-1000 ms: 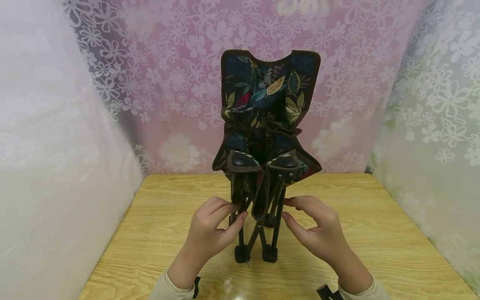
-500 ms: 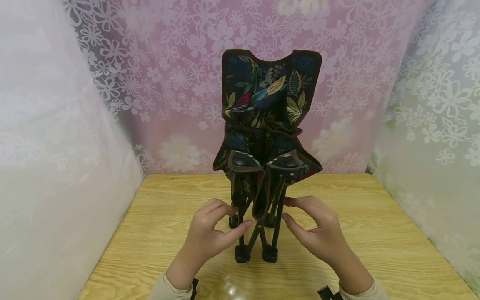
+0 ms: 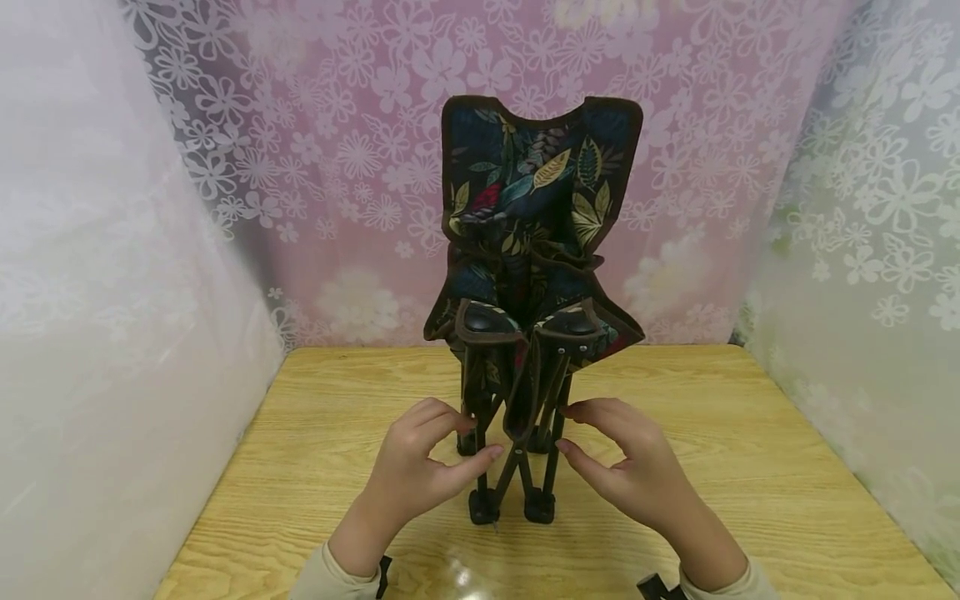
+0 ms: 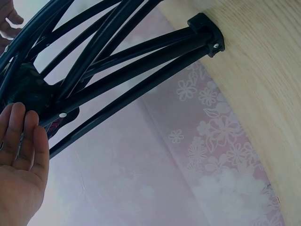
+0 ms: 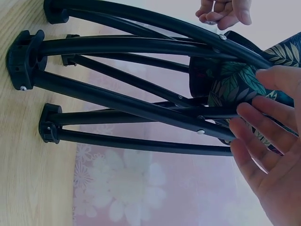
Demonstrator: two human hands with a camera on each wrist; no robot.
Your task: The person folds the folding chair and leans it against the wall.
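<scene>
Black metal tubing makes up the crossed legs [image 3: 517, 450] of a small folding chair [image 3: 534, 275], which stands folded and upright at the middle of the wooden table [image 3: 750, 467], its four plastic feet [image 3: 483, 506] on the wood. Dark fabric printed with leaves [image 3: 536, 179] hangs slack from the frame, gathered in soft folds above two capped corners. The left hand [image 3: 423, 467] sits just left of the legs, fingers loosely bent with the tips at or against the tubes; the left wrist view shows its fingers [image 4: 21, 141] straight beside a tube, gripping nothing. The right hand [image 3: 626, 467] mirrors it on the right side, fingers relaxed and spread, tips touching the fabric edge [image 5: 244, 84] and near the tubes. By my reading the chair looks light, stiff in the legs and limp in the cloth; the tubes are smooth and could pinch at the riveted crossings, so the straight runs of the outer legs seem the safest hold. No container is in view.
</scene>
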